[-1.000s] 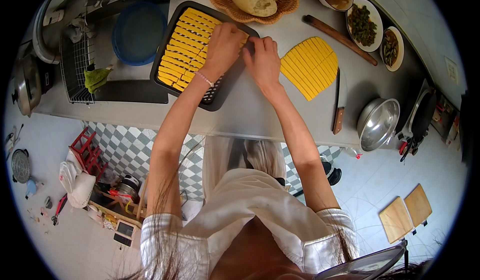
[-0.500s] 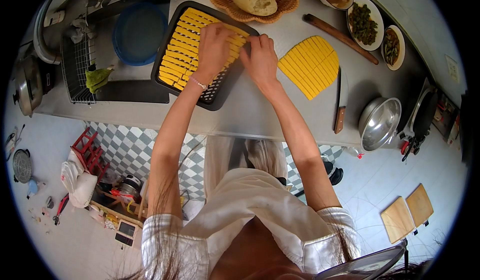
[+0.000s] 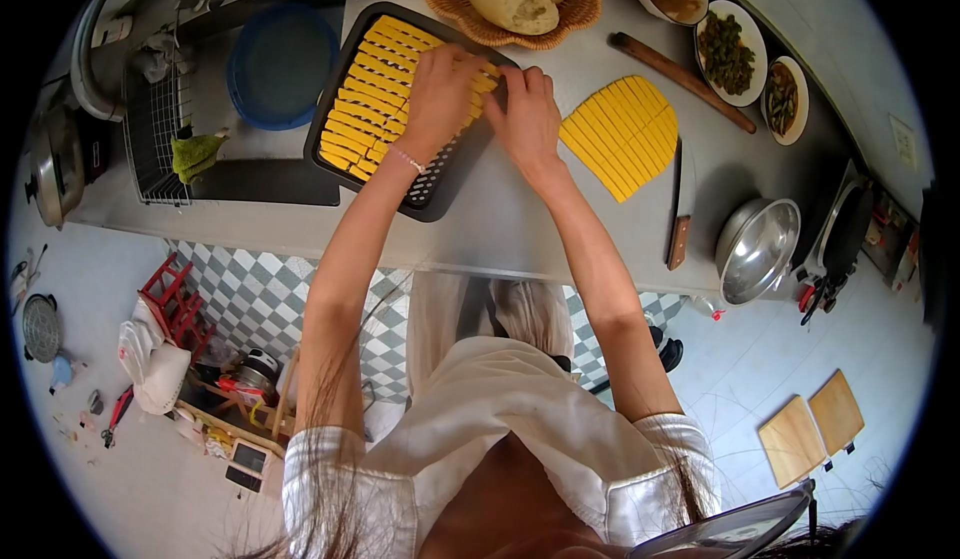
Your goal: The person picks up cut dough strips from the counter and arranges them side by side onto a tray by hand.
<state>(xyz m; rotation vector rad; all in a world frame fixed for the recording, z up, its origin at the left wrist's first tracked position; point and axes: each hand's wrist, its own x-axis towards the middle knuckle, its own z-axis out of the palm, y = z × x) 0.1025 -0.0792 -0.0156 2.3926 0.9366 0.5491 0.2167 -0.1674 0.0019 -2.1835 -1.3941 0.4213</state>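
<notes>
Steel counter (image 3: 560,229): left hand (image 3: 528,124) beside yellow strips (image 3: 385,84); lettering unreadable.

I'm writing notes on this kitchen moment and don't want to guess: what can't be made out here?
All in the head view:
- Left hand: its back hides whether it grips a strip.
- Yellow strips: those under that hand are covered by it.
- Right hand: fingertip contact is too small to judge.
- Basket: cut off by the top edge.
- Green food: too small to identify.
</notes>
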